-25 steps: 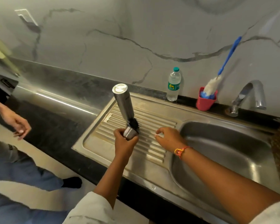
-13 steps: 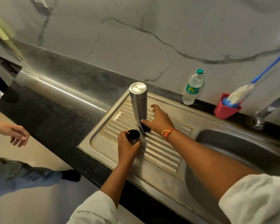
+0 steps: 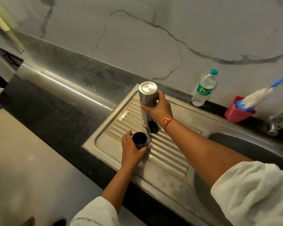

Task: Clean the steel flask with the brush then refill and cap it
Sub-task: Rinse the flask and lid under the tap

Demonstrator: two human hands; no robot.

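Two hands work over the ribbed drainboard (image 3: 162, 157) of a steel sink set into a dark desk (image 3: 55, 111). Along the back edge, against the marbled wall, we see a clear water bottle (image 3: 203, 88) with a green cap and label standing upright. Near it to the right is a red cup (image 3: 237, 113) holding the brush (image 3: 258, 97), with its white and blue bristles at the cup's mouth and its blue handle leaning up to the right. A tap (image 3: 278, 123) stands just past the cup, above the dark basin (image 3: 235, 141). None of these lies between the hands and the flask; they are well apart from it, at the rear.

The flask (image 3: 146, 98) stands on end at the far part of the drainboard, steel base up, with a black part (image 3: 152, 127) at its lower end on the ribs. The right hand (image 3: 158, 110) reaches in from the right over the basin's edge. Its forearm is stretched out, an orange thread band (image 3: 166, 122) is on its wrist, and its fingers and thumb are wrapped round the flask's middle.

The left hand (image 3: 131, 150) comes up from below, its white sleeve pushed back. Its fingers are curled round the cap (image 3: 139, 139), a small cup, black inside, held mouth up on the ribs. We see the cap just beside the flask's lower end, though we cannot tell whether they touch.
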